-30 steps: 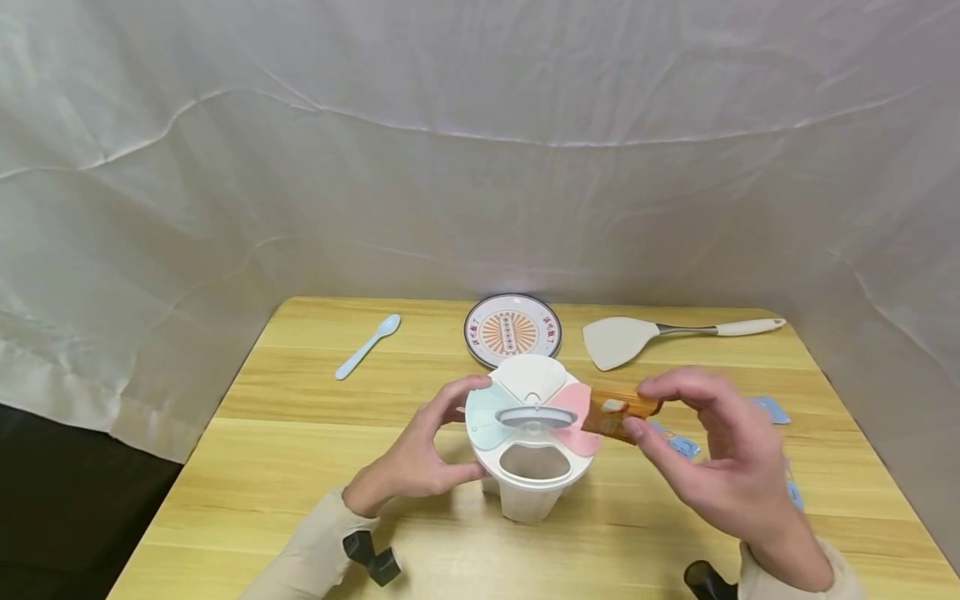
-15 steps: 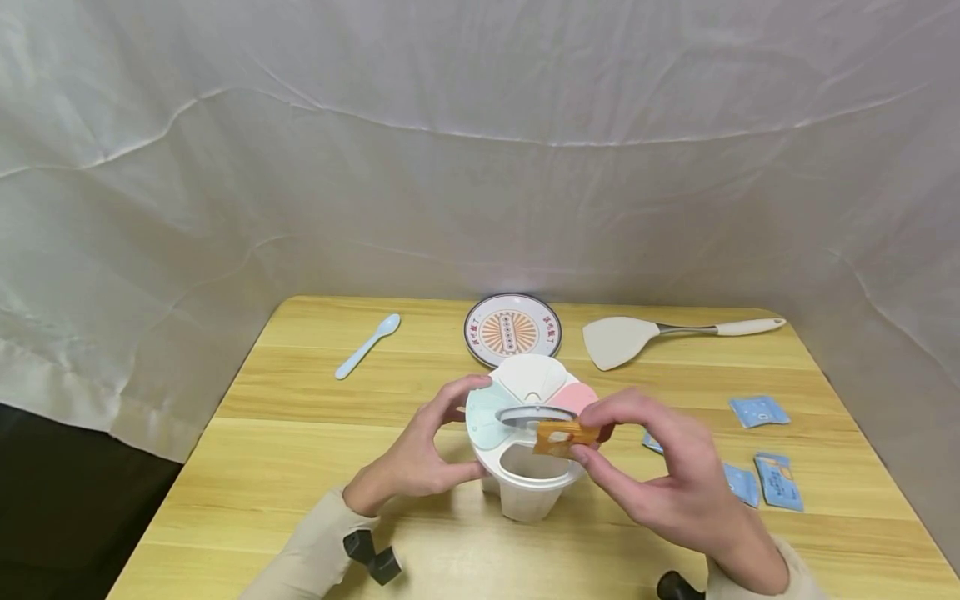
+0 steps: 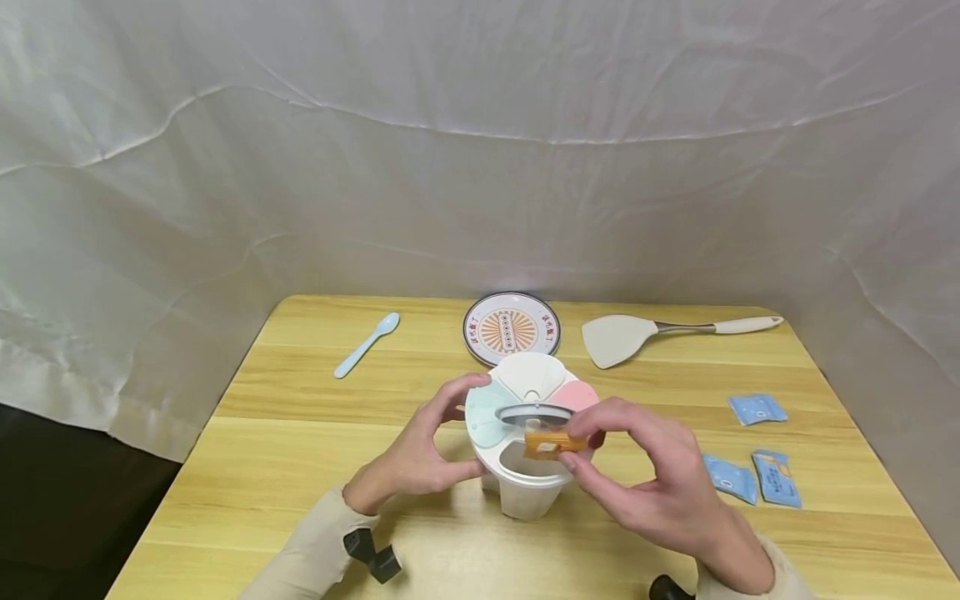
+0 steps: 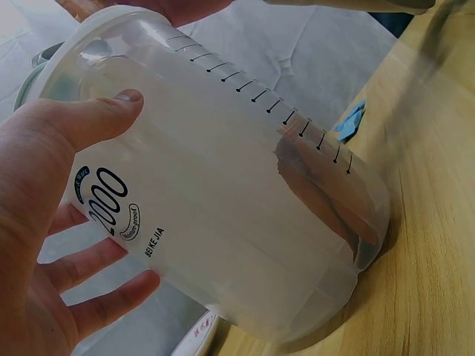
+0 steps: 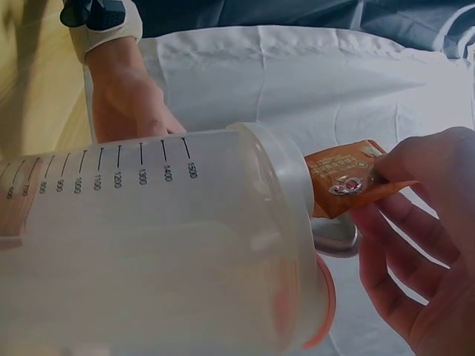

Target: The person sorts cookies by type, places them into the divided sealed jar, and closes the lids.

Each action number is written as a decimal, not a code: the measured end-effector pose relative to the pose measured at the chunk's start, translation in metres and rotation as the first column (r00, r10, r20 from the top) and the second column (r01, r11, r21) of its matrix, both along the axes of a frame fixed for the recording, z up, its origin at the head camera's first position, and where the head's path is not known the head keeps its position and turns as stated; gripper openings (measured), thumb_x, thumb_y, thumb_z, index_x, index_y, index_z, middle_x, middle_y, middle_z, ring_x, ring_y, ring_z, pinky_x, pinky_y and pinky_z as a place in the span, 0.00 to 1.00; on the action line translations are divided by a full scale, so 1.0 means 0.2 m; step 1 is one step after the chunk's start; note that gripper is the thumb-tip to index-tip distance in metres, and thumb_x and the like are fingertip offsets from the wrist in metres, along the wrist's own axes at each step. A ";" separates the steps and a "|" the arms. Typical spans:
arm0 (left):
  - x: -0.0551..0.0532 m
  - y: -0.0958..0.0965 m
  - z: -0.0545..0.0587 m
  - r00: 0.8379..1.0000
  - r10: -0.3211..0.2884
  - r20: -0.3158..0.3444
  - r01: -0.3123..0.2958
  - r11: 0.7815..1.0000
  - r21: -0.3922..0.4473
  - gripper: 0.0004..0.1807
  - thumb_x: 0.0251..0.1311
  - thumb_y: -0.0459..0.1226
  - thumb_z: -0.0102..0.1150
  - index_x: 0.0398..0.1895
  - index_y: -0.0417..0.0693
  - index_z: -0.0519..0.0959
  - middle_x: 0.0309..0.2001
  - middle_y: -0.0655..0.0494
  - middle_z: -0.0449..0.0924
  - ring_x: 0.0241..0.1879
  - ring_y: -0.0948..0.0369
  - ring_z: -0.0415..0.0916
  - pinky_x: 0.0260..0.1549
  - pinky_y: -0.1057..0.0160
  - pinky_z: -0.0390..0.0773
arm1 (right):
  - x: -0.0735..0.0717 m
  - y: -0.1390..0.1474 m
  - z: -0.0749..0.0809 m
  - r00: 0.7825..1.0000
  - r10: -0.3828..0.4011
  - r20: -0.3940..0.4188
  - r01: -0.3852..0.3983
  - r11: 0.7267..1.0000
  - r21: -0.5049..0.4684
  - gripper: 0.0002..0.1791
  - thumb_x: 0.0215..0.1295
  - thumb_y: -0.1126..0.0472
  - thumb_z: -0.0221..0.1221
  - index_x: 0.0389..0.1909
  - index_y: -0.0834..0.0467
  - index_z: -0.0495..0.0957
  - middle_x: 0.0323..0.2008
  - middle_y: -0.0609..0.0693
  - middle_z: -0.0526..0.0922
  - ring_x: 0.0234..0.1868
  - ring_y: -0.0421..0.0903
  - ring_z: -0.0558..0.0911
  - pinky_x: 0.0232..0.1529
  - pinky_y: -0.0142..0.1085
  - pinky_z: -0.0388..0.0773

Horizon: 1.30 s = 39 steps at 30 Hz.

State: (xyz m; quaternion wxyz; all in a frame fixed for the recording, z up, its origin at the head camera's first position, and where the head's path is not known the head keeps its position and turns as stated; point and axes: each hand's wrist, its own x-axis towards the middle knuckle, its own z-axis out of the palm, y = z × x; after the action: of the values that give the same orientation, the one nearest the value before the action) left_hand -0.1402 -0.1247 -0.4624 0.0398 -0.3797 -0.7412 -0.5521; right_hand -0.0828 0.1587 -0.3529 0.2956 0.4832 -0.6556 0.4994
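Two hands are working the jug mid-table: my left hand is curling round its side, my right hand is pinching an orange packet over the open slot; I'm judging a tilted packet could snag the rim

The clear jug carries "2000" in an oval and "BEIKEJIA" on its wall by the left hand, and its printed scale reads 900, 1000, 1100, 1200, 1300, 1400, 1500.
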 end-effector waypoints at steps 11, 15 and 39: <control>0.00 0.00 0.00 1.000 0.000 -0.007 0.000 1.000 -0.006 0.55 0.49 0.31 0.85 0.81 0.49 0.64 0.67 0.45 0.81 0.61 0.57 0.83 0.61 0.53 0.88 | 0.00 -0.02 0.00 1.000 0.014 -0.007 -0.014 1.000 0.005 0.11 0.74 0.65 0.68 0.39 0.71 0.80 0.37 0.57 0.86 0.39 0.42 0.82 0.35 0.29 0.81; 0.00 0.00 0.00 1.000 -0.001 -0.005 0.001 1.000 -0.006 0.55 0.49 0.31 0.85 0.81 0.49 0.64 0.67 0.45 0.81 0.61 0.57 0.83 0.61 0.53 0.88 | 0.00 -0.02 -0.01 1.000 0.023 -0.007 -0.023 1.000 0.007 0.11 0.73 0.66 0.69 0.39 0.71 0.81 0.37 0.57 0.87 0.38 0.43 0.82 0.34 0.29 0.81; 0.00 0.00 0.01 1.000 0.010 0.016 -0.010 1.000 -0.014 0.55 0.49 0.32 0.85 0.81 0.49 0.65 0.68 0.46 0.80 0.62 0.57 0.83 0.62 0.53 0.88 | -0.07 0.03 -0.02 0.993 -0.118 -0.008 0.118 0.993 0.009 0.13 0.76 0.61 0.66 0.38 0.70 0.82 0.35 0.56 0.85 0.36 0.40 0.79 0.34 0.27 0.80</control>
State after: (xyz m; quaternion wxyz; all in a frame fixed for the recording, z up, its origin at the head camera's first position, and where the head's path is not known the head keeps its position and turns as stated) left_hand -0.1400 -0.1249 -0.4606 0.0339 -0.3720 -0.7471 -0.5499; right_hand -0.0976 0.1644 -0.3567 0.3248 0.4469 -0.6842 0.4761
